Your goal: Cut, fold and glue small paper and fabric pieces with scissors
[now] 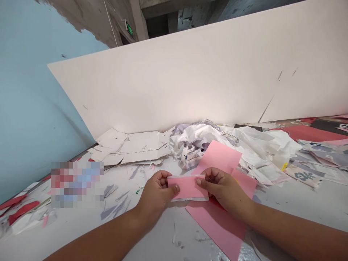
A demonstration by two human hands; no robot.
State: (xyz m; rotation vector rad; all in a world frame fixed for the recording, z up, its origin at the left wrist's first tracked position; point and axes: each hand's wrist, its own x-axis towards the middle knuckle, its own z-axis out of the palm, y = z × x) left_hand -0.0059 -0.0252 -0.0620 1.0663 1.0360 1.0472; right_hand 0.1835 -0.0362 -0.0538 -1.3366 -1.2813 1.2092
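Observation:
A small pink paper strip (187,187) with whitish edges along its top and bottom is stretched between my two hands above the table. My left hand (160,190) pinches its left end, thumb on the front face and fingers behind. The right end is pinched the same way by my right hand (221,188). Beneath and behind lie larger pink paper sheets (221,226), partly covered by my right hand and forearm. A bit of red shows just below the strip, mostly hidden.
Crumpled white sheeting (202,136) is heaped behind my hands. Torn white cardboard (138,145) lies to its left, against an upright white board (190,79). Patterned scraps (306,174) and red paper (310,133) are at the right. More red scraps (23,212) lie far left, near a pixelated patch.

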